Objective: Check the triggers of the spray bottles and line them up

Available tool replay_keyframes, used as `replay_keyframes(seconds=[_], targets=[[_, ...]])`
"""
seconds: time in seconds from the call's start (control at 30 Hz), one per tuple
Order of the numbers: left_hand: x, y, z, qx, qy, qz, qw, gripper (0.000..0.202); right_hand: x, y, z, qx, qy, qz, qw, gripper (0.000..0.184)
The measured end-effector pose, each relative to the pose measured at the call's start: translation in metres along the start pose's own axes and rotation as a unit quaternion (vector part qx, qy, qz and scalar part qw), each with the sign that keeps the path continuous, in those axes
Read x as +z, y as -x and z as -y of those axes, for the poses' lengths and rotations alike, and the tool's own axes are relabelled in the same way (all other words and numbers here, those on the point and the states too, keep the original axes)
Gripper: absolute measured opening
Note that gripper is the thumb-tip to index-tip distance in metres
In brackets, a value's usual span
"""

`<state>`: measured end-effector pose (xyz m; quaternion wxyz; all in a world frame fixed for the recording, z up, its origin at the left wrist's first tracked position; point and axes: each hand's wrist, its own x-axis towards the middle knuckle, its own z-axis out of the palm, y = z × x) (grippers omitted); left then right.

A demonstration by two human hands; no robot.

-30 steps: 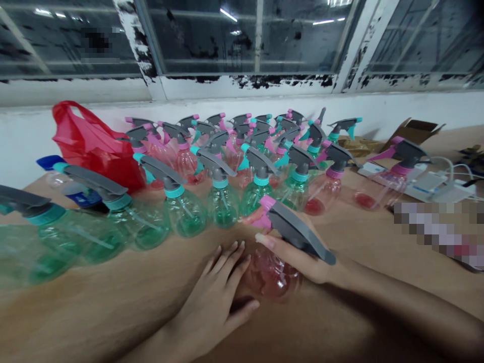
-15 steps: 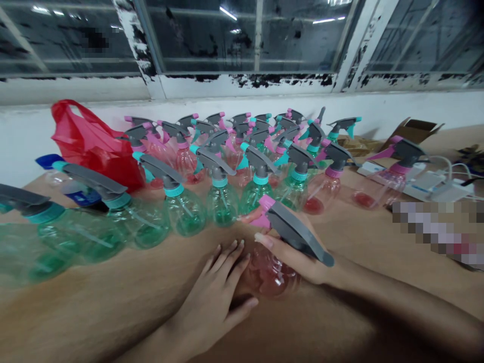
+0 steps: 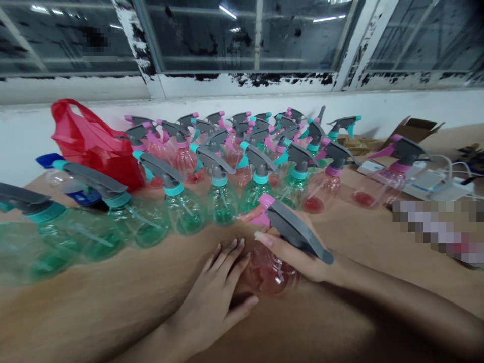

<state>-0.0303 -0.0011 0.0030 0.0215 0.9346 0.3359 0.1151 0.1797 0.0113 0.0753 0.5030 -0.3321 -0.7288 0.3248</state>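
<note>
A clear pink spray bottle (image 3: 273, 272) with a grey and pink trigger head stands on the wooden table (image 3: 94, 302) in front of me. My right hand (image 3: 293, 254) is wrapped round its neck under the trigger head, which hides part of the fingers. Flat on the table, just left of the bottle, lies my left hand (image 3: 219, 285) with its fingers stretched out and nothing in it. Close behind the hands stands a green spray bottle (image 3: 222, 204) with a turquoise collar, one of a curved row.
Several pink and green spray bottles crowd the back. At the left are a red plastic bag (image 3: 94, 146) and a blue-capped bottle (image 3: 81, 191). On the right stand a lone pink spray bottle (image 3: 381, 184), white power strips (image 3: 434, 181) and an open cardboard box (image 3: 416, 132).
</note>
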Motion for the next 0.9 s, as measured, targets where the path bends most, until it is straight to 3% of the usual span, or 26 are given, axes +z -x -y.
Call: replay_keyframes(seconds=[0.27, 0.47, 0.9], targets=[[0.0032, 0.0032, 0.0010, 0.007, -0.016, -0.006, 1.000, 0.058, -0.0016, 0.0000, -0.0003, 0.000, 0.010, 0.001, 1.000, 0.021], [0.0033, 0.0018, 0.0019, 0.006, -0.013, -0.012, 1.000, 0.057, -0.0040, 0.0003, 0.0033, 0.000, 0.034, -0.002, 0.999, 0.010], [-0.0003, -0.0021, -0.0009, 0.007, -0.023, 0.010, 1.000, 0.055, -0.0015, -0.0020, -0.0016, -0.010, 0.017, -0.013, 1.000, 0.015]])
